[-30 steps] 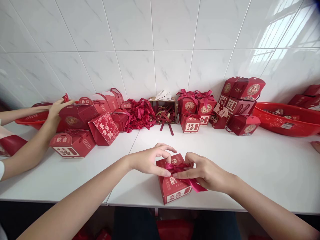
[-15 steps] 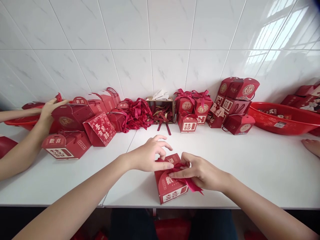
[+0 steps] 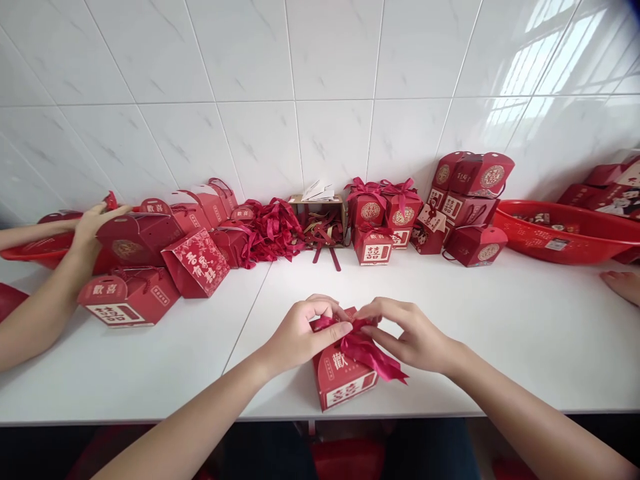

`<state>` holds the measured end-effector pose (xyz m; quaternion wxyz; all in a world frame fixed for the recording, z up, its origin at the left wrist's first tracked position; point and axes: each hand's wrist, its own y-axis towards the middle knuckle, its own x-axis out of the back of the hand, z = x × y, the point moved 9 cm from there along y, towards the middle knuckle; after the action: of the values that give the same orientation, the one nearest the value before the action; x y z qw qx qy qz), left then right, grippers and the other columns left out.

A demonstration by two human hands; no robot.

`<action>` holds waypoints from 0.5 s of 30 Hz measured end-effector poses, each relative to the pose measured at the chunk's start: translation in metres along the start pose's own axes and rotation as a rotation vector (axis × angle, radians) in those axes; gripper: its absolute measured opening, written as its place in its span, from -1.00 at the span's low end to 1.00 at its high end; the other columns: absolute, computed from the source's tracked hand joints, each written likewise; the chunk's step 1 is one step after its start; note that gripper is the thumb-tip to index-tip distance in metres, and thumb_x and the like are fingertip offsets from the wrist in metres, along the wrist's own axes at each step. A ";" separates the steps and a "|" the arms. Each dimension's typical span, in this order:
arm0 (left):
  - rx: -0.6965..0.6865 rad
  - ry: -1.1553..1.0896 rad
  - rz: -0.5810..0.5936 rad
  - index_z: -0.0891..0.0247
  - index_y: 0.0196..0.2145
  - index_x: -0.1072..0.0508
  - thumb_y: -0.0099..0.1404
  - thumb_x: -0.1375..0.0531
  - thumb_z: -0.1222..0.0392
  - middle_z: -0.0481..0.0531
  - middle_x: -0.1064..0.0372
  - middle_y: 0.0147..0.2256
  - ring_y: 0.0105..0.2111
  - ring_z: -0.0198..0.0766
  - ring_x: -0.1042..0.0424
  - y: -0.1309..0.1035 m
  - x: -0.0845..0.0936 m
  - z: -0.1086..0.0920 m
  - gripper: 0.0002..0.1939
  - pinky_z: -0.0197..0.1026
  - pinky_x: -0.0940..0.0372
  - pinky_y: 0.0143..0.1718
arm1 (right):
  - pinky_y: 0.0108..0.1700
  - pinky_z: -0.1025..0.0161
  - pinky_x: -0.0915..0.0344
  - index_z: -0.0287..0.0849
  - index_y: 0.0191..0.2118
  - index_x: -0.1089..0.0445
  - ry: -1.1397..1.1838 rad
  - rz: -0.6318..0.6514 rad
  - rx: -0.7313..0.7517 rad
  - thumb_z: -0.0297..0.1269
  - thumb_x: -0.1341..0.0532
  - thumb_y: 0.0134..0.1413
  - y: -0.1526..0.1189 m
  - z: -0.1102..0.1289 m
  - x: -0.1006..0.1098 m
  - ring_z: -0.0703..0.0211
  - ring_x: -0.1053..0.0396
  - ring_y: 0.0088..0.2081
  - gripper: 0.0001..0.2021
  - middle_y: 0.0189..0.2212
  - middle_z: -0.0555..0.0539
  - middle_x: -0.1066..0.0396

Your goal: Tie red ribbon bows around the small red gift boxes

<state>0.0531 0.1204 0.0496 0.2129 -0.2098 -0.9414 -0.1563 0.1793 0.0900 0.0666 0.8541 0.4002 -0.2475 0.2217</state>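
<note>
A red gift box (image 3: 345,377) with white characters stands near the front edge of the white table (image 3: 525,340). A dark pink ribbon (image 3: 367,353) lies over its top, with loose ends hanging toward the right front. My left hand (image 3: 303,333) pinches the ribbon above the box's left side, thumb against fingers. From the right, my right hand (image 3: 407,330) pinches the same ribbon, its fingers curled over the box top. The two sets of fingertips nearly meet at the middle of the ribbon, and partly hide it.
Behind lie a heap of pink ribbons (image 3: 275,233), an open carton (image 3: 323,230) of ribbon strips, and bow-topped boxes (image 3: 370,210). More red boxes (image 3: 133,297) stand left, with another person's arms (image 3: 55,293) beside them. A red basket (image 3: 565,233) sits right, near another person's hand (image 3: 623,287).
My left fingers have closed from a spread pose onto the ribbon. My right hand has shifted up to the ribbon's middle, uncovering the loops and tails over the box front.
</note>
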 end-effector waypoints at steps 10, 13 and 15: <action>0.055 0.001 -0.073 0.25 -0.48 -0.51 0.17 -0.27 0.16 0.05 -0.51 -0.27 -0.24 -0.18 -0.48 -0.001 -0.005 0.006 -0.87 -0.19 -0.30 -0.18 | -0.20 0.21 -0.39 -0.13 -0.11 -0.42 0.088 -0.245 -0.336 -0.32 -0.22 0.13 -0.002 -0.024 0.010 0.19 -0.46 -0.37 -0.80 -0.41 -0.01 -0.52; 0.076 -0.024 -0.077 0.26 -0.57 -0.45 0.14 -0.29 0.15 0.06 -0.51 -0.30 -0.16 -0.13 -0.47 -0.001 -0.006 0.010 -0.80 -0.17 -0.31 -0.14 | -0.09 0.13 -0.34 -0.10 -0.10 -0.42 0.077 -0.269 -0.348 -0.31 -0.25 0.10 -0.005 -0.026 0.015 0.17 -0.46 -0.35 -0.79 -0.45 0.01 -0.51; 0.085 -0.051 -0.080 0.26 -0.63 -0.38 0.13 -0.30 0.16 0.06 -0.51 -0.33 -0.11 -0.11 -0.47 -0.003 -0.007 0.013 -0.74 -0.16 -0.31 -0.11 | -0.03 0.10 -0.31 -0.08 -0.10 -0.42 0.098 -0.305 -0.366 -0.29 -0.28 0.08 -0.009 -0.030 0.018 0.15 -0.46 -0.32 -0.77 -0.45 0.02 -0.51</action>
<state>0.0533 0.1208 0.0351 0.1911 -0.1669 -0.9599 -0.1192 0.2060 0.1119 0.0558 0.9469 0.2603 -0.1786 0.0608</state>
